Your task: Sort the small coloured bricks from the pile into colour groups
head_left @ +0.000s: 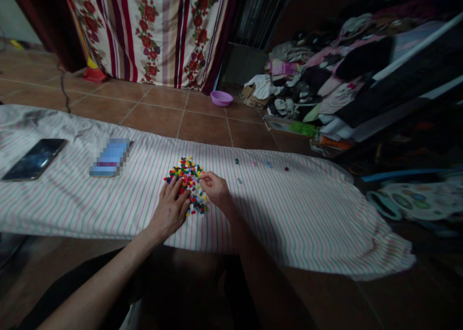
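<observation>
A pile of small multicoloured plastic bricks (187, 171) lies on a striped cloth (307, 214). My left hand (172, 205) rests on the near left part of the pile, fingers spread. At the pile's right edge, my right hand (215, 189) has its thumb and forefinger pinched together; whatever is between them is too small to make out. To the right, small pieces lie apart from the pile: a dark green one (237, 161), a pink one (253, 163), a blue one (268, 164), a dark brown one (286, 169) and a grey one (239, 180).
Two phones lie on the cloth at left, a dark one (35, 159) and one with a blurred-out screen (111, 157). Beyond the cloth, a purple basin (222, 98) stands on the tiled floor. Heaped clothes (307, 74) fill the back right, and a floral curtain (148, 35) hangs behind.
</observation>
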`<state>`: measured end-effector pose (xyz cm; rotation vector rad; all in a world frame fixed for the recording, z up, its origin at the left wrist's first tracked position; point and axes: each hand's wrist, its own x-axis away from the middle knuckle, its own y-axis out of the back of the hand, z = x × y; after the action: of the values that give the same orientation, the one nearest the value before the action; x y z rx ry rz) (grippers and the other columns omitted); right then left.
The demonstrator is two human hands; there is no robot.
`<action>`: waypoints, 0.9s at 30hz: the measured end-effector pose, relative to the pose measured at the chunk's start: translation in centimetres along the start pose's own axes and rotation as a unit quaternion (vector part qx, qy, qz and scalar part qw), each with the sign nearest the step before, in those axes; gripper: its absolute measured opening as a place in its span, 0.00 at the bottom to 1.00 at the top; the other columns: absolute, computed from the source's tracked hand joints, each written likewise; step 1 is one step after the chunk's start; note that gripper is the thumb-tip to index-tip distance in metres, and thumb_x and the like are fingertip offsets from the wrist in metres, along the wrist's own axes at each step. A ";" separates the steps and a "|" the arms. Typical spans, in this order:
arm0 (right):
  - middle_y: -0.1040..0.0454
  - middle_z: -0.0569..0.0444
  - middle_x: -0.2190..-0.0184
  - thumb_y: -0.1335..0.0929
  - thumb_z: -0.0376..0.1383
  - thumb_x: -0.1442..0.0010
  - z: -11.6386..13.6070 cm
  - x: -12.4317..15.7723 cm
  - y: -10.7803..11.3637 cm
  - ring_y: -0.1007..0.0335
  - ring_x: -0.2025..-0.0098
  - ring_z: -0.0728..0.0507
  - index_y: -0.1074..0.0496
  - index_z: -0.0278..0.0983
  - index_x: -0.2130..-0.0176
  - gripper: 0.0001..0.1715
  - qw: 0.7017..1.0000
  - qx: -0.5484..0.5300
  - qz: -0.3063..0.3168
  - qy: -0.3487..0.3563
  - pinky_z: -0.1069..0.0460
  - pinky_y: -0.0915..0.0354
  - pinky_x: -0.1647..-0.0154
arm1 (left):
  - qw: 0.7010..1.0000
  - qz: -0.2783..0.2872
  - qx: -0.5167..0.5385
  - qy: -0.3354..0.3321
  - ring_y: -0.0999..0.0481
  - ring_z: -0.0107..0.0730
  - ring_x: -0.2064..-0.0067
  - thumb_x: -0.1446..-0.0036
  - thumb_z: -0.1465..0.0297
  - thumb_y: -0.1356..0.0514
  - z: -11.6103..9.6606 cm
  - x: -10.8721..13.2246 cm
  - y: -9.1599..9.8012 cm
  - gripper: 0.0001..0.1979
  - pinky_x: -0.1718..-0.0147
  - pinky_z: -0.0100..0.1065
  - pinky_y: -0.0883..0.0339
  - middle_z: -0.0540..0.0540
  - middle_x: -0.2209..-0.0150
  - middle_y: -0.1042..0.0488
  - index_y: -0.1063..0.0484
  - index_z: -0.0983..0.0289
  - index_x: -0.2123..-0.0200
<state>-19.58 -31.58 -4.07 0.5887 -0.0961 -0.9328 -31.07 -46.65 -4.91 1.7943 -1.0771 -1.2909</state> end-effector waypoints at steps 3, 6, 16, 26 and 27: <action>0.25 0.58 0.73 0.35 0.39 0.45 -0.6 -0.2 0.2 0.26 0.71 0.48 0.31 0.39 0.66 0.07 0.998 -0.064 -0.008 -0.022 0.55 0.32 0.68 | 1.000 0.000 -0.001 0.000 0.50 0.53 0.32 0.34 0.68 0.55 -0.1 -0.2 -0.1 0.19 0.38 0.58 0.51 0.67 0.37 0.41 0.29 0.65 0.49; 0.25 0.57 0.73 0.34 0.39 0.46 -1.0 -0.2 0.8 0.27 0.70 0.48 0.31 0.39 0.66 0.08 0.996 -0.083 -0.025 -0.024 0.54 0.31 0.68 | 1.000 -0.003 -0.002 -0.001 0.50 0.52 0.32 0.34 0.68 0.54 -0.1 -0.3 -0.4 0.19 0.38 0.58 0.51 0.66 0.37 0.40 0.30 0.64 0.47; 0.27 0.56 0.73 0.34 0.41 0.50 -2.0 0.2 4.2 0.30 0.72 0.49 0.30 0.38 0.66 0.12 0.994 -0.062 -0.083 -0.026 0.54 0.33 0.70 | 0.999 -0.025 -0.023 -0.024 0.49 0.52 0.33 0.35 0.68 0.52 -0.4 -0.6 -0.9 0.18 0.39 0.58 0.48 0.66 0.38 0.39 0.30 0.64 0.47; 0.26 0.52 0.69 0.33 0.43 0.50 -5.1 1.1 9.5 0.30 0.71 0.48 0.27 0.36 0.62 0.17 0.987 -0.019 -0.160 -0.026 0.52 0.32 0.67 | 0.998 -0.038 -0.021 -0.042 0.50 0.53 0.33 0.35 0.68 0.53 -0.8 -0.9 -1.0 0.18 0.39 0.57 0.48 0.66 0.39 0.38 0.31 0.65 0.46; 0.26 0.52 0.69 0.34 0.43 0.50 -5.4 1.2 10.0 0.30 0.71 0.47 0.27 0.36 0.62 0.17 0.985 -0.002 -0.170 -0.032 0.52 0.32 0.66 | 0.998 -0.035 -0.023 -0.045 0.51 0.53 0.32 0.35 0.68 0.53 -0.8 -0.9 -0.9 0.18 0.39 0.58 0.49 0.66 0.38 0.39 0.31 0.64 0.46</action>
<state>-9.78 -25.64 -3.64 0.5805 -0.0513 -1.2843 -30.22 -45.39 -5.11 1.7685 -1.0316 -1.4385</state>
